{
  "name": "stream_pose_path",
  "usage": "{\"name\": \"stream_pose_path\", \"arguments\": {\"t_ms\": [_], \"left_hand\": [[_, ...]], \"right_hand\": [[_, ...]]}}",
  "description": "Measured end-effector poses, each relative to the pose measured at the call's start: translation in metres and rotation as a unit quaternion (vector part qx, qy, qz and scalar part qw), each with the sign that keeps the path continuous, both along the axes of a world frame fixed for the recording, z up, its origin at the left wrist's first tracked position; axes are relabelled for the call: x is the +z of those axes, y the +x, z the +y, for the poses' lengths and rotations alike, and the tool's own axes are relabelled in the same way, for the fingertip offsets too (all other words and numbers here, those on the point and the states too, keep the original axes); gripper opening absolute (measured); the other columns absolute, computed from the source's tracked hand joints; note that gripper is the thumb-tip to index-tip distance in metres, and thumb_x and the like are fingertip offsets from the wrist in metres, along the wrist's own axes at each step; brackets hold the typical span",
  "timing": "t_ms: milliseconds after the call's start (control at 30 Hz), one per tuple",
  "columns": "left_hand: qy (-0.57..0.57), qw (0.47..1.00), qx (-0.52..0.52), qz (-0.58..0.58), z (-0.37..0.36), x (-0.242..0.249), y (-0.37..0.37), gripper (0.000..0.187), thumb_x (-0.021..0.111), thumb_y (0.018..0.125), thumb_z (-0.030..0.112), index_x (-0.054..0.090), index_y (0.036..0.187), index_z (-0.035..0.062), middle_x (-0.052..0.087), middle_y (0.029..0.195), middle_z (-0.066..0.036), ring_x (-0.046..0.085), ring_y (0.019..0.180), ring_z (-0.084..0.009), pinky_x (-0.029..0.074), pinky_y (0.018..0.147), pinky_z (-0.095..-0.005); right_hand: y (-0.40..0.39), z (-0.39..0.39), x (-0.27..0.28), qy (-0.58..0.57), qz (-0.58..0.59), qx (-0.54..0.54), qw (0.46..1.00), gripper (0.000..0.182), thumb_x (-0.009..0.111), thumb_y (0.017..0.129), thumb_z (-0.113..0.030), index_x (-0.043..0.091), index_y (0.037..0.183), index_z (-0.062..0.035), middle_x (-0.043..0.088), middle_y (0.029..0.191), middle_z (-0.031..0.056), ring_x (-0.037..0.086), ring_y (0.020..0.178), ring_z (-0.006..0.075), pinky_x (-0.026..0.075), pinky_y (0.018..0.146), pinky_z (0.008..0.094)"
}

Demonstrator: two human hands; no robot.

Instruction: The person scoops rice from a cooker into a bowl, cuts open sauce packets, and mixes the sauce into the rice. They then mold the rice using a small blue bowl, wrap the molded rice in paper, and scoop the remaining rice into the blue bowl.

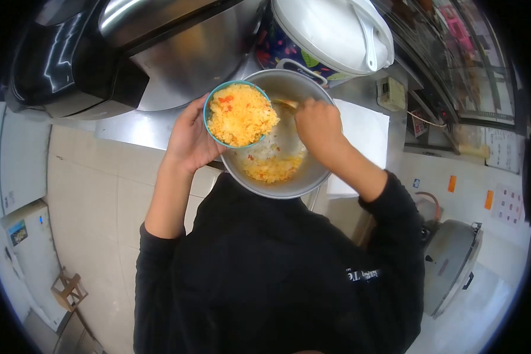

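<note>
My left hand (190, 137) holds a small teal-rimmed bowl (239, 114) heaped with yellow fried rice, tilted over the edge of a large steel bowl (312, 177). A smaller amount of rice (272, 169) lies at the bottom of the steel bowl. My right hand (318, 124) grips a spoon (284, 104) whose handle shows just beside the small bowl, over the steel bowl's far side.
A white-lidded rice cooker (330, 32) stands behind the steel bowl. A big steel pot and black appliance (71, 65) sit at the upper left on the steel counter (130, 127). A white cloth (366, 130) lies to the right. Tiled floor is on the left.
</note>
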State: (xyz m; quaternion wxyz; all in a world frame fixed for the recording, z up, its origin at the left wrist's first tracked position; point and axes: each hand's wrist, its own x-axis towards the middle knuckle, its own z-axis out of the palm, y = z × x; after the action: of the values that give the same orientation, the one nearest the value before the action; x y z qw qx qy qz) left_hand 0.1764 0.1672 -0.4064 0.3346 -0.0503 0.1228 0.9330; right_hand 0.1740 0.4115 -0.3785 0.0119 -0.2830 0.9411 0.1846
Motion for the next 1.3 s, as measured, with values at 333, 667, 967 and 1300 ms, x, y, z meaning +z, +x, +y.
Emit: {"name": "stream_pose_path", "arguments": {"t_ms": [333, 667, 967, 1300], "left_hand": [[0.013, 1.000, -0.005, 0.020, -0.005, -0.006, 0.003, 0.046, 0.030, 0.094, 0.033, 0.044, 0.125, 0.0027, 0.048, 0.127, -0.013, 0.048, 0.117, -0.0270, 0.042, 0.095, -0.0420], [0.058, 0.998, -0.019, 0.015, -0.001, -0.007, 0.003, 0.047, 0.031, 0.093, 0.032, 0.042, 0.126, 0.0007, 0.046, 0.129, -0.015, 0.046, 0.119, -0.0284, 0.038, 0.099, -0.0436], [0.069, 0.997, -0.013, 0.022, -0.005, -0.003, 0.003, 0.049, 0.032, 0.093, 0.033, 0.038, 0.129, 0.0008, 0.041, 0.134, -0.017, 0.040, 0.123, -0.0315, 0.032, 0.102, -0.0500], [-0.073, 0.997, 0.039, -0.003, -0.012, 0.024, 0.012, 0.051, 0.031, 0.092, 0.034, 0.036, 0.131, 0.0014, 0.039, 0.134, -0.018, 0.040, 0.123, -0.0344, 0.036, 0.098, -0.0525]], "right_hand": [[-0.003, 0.015, 0.016, 0.124, -0.117, -0.058, 0.984, 0.012, 0.055, 0.072, -0.011, 0.065, 0.066, -0.0113, 0.064, 0.066, 0.0073, 0.062, 0.061, 0.0189, 0.042, 0.055, 0.0311], [0.038, 0.016, -0.023, -0.063, -0.275, 0.033, 0.959, 0.017, 0.052, 0.075, -0.009, 0.066, 0.082, -0.0037, 0.065, 0.072, 0.0132, 0.065, 0.069, 0.0279, 0.050, 0.060, 0.0399], [0.054, 0.016, -0.001, -0.315, -0.297, 0.010, 0.901, 0.029, 0.052, 0.078, -0.005, 0.060, 0.105, 0.0002, 0.063, 0.079, 0.0185, 0.061, 0.077, 0.0339, 0.047, 0.072, 0.0410], [0.039, 0.056, 0.048, -0.412, -0.333, -0.152, 0.835, 0.025, 0.049, 0.085, -0.012, 0.061, 0.106, -0.0043, 0.063, 0.084, 0.0198, 0.060, 0.074, 0.0338, 0.046, 0.067, 0.0386]]}}
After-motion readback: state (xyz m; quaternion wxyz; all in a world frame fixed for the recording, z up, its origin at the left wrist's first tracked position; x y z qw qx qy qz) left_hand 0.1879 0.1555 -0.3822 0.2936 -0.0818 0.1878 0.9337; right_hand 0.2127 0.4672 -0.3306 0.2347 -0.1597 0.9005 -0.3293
